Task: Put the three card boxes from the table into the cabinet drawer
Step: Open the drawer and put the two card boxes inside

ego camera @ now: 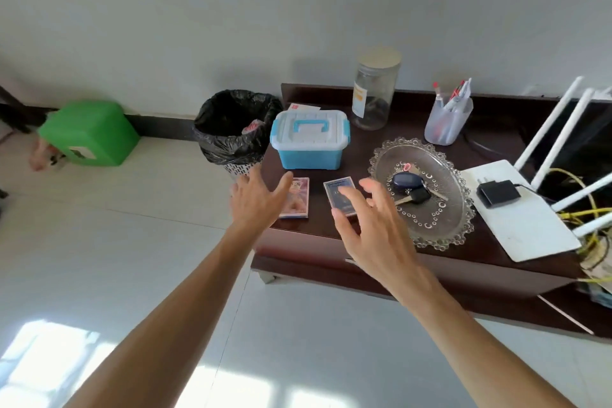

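Note:
Two card boxes lie flat near the front left of a dark brown cabinet top [318, 225]: a pink one [298, 199] and a blue one [337, 190]. A third card box is not visible. My left hand [256, 200] hovers with spread fingers just left of and partly over the pink box. Over the near end of the blue box, my right hand [367, 222] is also spread; neither hand holds anything. The cabinet's drawer front [298, 250] below the top edge looks closed.
A blue-and-white storage box [309, 139] stands behind the cards. A glass dish [424, 192] with keys sits to the right, then a white router [520, 212] with a black adapter. A jar [374, 89] and pen cup [447, 119] stand at the back. A bin [231, 129] stands left of the cabinet.

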